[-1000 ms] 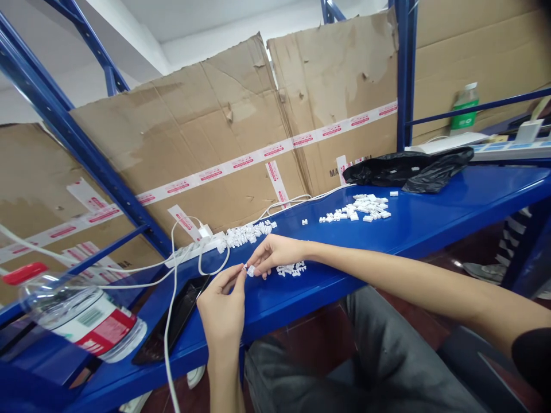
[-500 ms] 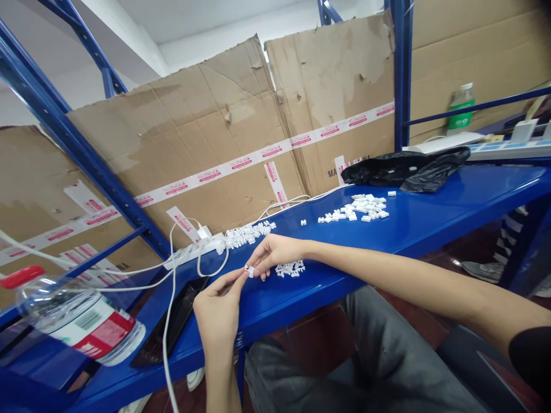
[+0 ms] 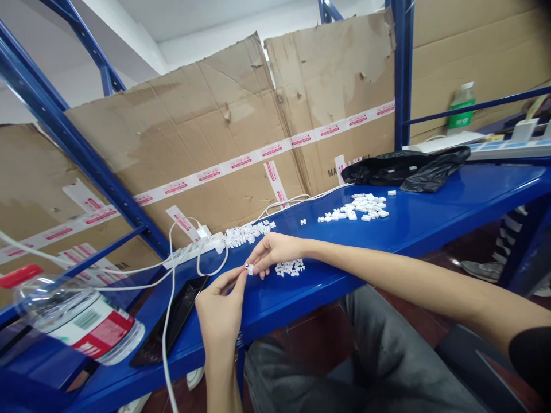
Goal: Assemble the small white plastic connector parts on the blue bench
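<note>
A small white plastic piece [image 3: 250,269] is pinched between the fingertips of both hands, above the blue table [image 3: 275,310]. My left hand [image 3: 224,301] holds it from the left, thumb and finger pressed together. From the right, my right hand [image 3: 273,253] grips it with closed fingers. Just right of my right hand's fingertips lies a small group of white pieces [image 3: 290,268]. Behind the hands is a long pile of white pieces [image 3: 247,234]. Farther right sits a heap of white blocks [image 3: 365,207], with a single piece [image 3: 303,222] left of it.
A power strip [image 3: 196,250] with white cables [image 3: 167,338] runs at the left, beside a black tray [image 3: 172,324]. A large red-capped bottle [image 3: 90,321] stands at far left. A black plastic bag [image 3: 413,166] lies at the back right. Cardboard [image 3: 206,126] lines the back.
My left hand has shifted slightly to the right and closer to my right hand. The small white piece has turned or moved slightly between the fingertips.
</note>
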A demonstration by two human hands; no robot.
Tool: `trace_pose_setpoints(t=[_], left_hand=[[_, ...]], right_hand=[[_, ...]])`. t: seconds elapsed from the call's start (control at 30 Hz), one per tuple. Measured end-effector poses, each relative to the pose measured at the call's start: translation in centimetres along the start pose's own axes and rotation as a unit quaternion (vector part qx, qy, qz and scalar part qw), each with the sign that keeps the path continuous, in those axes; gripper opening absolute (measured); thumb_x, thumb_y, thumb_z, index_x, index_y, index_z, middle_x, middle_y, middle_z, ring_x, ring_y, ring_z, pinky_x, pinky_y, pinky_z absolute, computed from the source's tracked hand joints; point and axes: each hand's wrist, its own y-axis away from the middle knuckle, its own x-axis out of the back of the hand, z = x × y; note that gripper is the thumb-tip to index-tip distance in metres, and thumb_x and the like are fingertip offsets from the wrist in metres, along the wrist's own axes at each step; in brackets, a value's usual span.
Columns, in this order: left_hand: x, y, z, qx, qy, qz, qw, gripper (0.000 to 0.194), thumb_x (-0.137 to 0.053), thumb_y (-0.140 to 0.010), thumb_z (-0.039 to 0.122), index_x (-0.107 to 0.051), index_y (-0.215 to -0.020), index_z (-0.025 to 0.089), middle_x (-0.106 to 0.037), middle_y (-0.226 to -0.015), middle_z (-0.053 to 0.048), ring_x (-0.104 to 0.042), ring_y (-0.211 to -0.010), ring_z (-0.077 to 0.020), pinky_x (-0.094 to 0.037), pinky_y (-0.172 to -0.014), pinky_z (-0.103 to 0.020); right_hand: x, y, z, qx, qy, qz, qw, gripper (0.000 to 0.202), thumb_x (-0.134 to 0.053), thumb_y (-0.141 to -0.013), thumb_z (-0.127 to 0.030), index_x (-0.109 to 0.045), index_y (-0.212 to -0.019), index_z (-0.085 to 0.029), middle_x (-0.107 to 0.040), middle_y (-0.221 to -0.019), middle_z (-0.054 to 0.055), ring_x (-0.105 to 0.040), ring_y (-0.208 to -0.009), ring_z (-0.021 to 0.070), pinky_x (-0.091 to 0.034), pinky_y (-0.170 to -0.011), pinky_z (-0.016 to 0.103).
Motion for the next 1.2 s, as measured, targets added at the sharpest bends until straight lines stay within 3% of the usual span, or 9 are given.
trace_pose_setpoints(t=[0.83,1.03,1.2], left_hand=[[-0.1,-0.1,-0.6,-0.04,-0.043,-0.023,0.998,0.029,-0.072,-0.074,0.043,-0.082,-0.09,0.021,-0.081,-0.096,-0.007,-0.075,-0.094,-0.0295,-0.058,-0.093,-0.041],[-0.2,-0.3,-0.3,-0.055,-0.041,-0.045,0.997,0.037,-0.073,-0.074,0.042,-0.078,-0.103,0.019,-0.079,-0.095,-0.008,-0.075,-0.086,-0.0264,-0.06,-0.083,-0.038],[-0.3,-0.1,-0.1,-0.079,-0.063,-0.014,0.995,0.037,-0.073,-0.077,0.047,-0.078,-0.1,0.019,-0.077,-0.09,-0.007,-0.073,-0.081,-0.0244,-0.059,-0.078,-0.035]], right_hand=[[0.0,0.1,-0.1,-0.007,-0.021,0.003,1.0,0.038,-0.09,-0.068,-0.029,-0.079,-0.098,-0.009,-0.076,-0.077,0.005,-0.073,-0.071,0.0146,-0.059,-0.071,0.025],[0.1,0.2,-0.5,-0.018,-0.069,0.018,0.997,0.038,-0.091,-0.065,-0.027,-0.079,-0.096,-0.009,-0.076,-0.077,0.006,-0.073,-0.071,0.0137,-0.057,-0.07,0.024],[0.1,0.4,-1.0,-0.039,-0.085,0.01,0.996,0.039,-0.091,-0.067,-0.03,-0.079,-0.097,-0.009,-0.074,-0.076,0.004,-0.067,-0.065,0.0096,-0.054,-0.065,0.021]])
